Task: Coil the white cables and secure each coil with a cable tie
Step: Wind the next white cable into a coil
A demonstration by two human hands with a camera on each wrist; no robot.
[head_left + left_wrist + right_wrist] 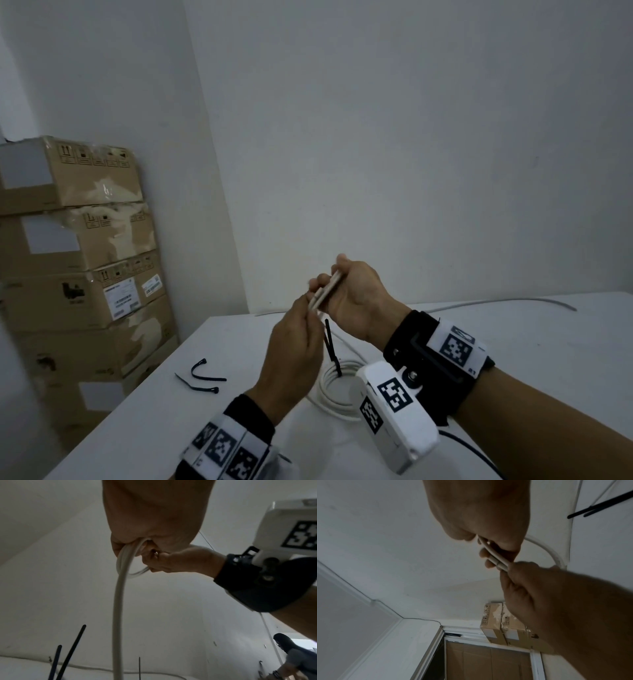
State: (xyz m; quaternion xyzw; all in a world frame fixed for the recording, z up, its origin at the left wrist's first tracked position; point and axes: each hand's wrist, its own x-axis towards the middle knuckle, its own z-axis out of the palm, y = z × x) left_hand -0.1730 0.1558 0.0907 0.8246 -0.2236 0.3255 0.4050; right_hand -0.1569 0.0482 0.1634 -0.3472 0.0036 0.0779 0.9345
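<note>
both hands (294,346) (356,301) in closed grip on white cable (325,291) — box labels (121,298) perhaps printed, unreadable

My bare hands and forearms, strapped with camera gear

My left hand (291,356) and right hand (356,301) are bare, with no sleeves on my forearms. Each wrist wears a wide black band (424,349); white panels printed with black square-pattern markers wrap over both bands, three side by side on the left wrist (226,452). A white, rounded box-shaped camera housing (397,414) sits under my right wrist, marked with two more black square patterns and fixed to the band by a black bracket with a metal screw (412,376). A thin dark cable (472,452) trails from the housing toward my arm.
</note>
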